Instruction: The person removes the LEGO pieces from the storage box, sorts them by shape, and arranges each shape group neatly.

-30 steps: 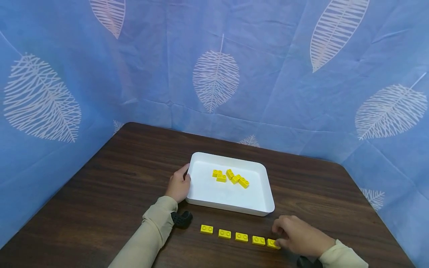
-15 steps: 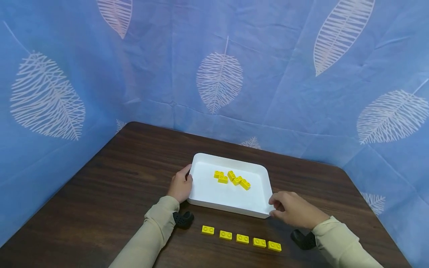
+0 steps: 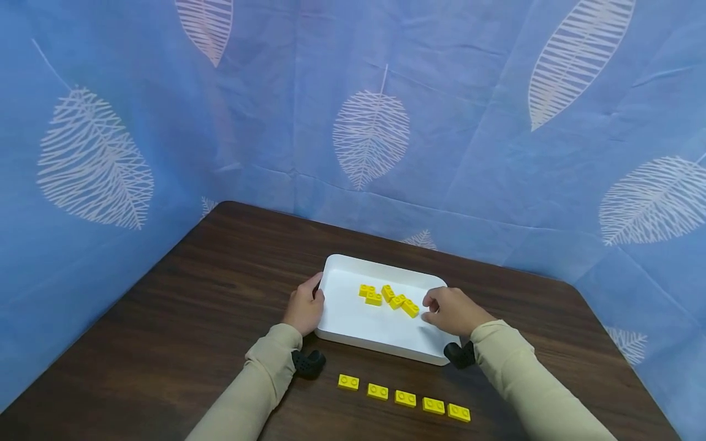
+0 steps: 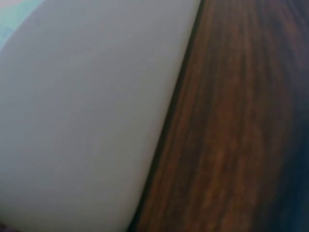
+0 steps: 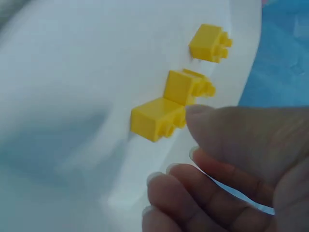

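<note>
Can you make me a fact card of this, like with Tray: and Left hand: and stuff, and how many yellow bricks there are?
Tray: white tray, on the brown table
Bricks inside: five yellow bricks in the tray, grouped toward its far side
Bricks outside: five yellow bricks in a row, on the near side of the tray
Bricks in view: ten
Left hand: holding the tray's left side
Right hand: over the tray, nothing held, fingers beside the bricks; touching or not, can't tell
Behind: blue cloth with white leaves

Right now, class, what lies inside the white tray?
Five yellow bricks lie in the white tray. In the head view, the right hand's grip covers part of its right side; what's beneath cannot be seen.
</note>
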Demonstrator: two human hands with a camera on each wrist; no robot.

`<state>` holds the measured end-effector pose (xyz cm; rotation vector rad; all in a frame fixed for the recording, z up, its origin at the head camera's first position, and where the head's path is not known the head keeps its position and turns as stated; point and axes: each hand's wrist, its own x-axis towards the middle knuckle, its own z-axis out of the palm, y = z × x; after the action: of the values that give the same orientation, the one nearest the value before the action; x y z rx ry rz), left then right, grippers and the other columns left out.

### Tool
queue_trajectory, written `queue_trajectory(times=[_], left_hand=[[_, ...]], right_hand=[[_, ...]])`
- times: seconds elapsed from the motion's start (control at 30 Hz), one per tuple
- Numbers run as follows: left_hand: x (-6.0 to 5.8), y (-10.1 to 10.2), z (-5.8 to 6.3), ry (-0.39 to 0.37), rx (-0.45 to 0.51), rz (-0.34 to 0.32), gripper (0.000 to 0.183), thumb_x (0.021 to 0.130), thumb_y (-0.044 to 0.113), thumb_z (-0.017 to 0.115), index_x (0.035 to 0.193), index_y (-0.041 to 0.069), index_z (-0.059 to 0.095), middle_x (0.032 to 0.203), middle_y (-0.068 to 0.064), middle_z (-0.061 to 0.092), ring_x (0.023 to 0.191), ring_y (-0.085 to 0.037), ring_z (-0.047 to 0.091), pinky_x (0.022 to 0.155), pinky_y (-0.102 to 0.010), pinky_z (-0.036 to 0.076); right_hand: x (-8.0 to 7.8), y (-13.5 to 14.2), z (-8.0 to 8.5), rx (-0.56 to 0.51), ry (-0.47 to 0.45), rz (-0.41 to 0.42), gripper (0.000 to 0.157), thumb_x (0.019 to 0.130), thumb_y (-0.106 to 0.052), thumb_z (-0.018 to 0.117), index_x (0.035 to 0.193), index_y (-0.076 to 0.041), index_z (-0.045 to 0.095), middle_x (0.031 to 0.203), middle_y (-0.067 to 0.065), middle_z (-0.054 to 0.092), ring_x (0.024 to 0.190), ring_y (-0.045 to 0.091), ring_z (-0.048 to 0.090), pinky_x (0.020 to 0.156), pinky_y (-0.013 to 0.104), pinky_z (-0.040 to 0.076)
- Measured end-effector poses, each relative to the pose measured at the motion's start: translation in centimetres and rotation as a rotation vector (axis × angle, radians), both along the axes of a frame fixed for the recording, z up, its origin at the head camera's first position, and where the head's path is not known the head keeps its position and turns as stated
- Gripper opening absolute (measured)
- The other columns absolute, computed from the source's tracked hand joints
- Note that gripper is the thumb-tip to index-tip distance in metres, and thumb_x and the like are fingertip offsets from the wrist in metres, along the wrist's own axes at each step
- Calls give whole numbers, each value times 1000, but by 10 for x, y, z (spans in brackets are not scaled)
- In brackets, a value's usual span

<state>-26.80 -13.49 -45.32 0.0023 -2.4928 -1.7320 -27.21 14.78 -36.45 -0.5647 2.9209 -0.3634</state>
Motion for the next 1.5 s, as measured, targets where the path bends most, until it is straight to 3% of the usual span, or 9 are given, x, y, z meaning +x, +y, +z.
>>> queue_trajectory(times=[0.37,0.93,1.2,1.5], left_hand=[[0,1,1,1,4,10,44,99,11,42,142,3,40,145,-16,42,133,-31,40,106,-50,35],[-1,0,1,8,22,4,44,99,9,41,143,3,39,145,-16,42,134,-29,39,107,-48,35],[1,1,2,2,12,8,44,99,9,42,143,3,40,144,-16,43,133,-30,40,106,-49,35],[2,0,2,0,12,9,45,99,9,41,143,2,39,145,-16,42,134,-31,39,107,-49,35]], right_hand=[[-25,-18,-17,62,-27,-67,16,82,-11,70,93,-1,66,78,4,60,66,17,49,64,32,46],[-31,-28,-24,104,-64,-110,20,81,-10,71,98,-1,68,91,9,66,70,18,51,67,31,47],[-17,-28,-13,59,-21,-87,22,82,-10,70,102,0,68,90,8,65,70,18,51,67,32,48],[16,-31,2,2,97,23,18,82,-9,70,99,-2,69,87,5,65,73,13,54,70,32,52]])
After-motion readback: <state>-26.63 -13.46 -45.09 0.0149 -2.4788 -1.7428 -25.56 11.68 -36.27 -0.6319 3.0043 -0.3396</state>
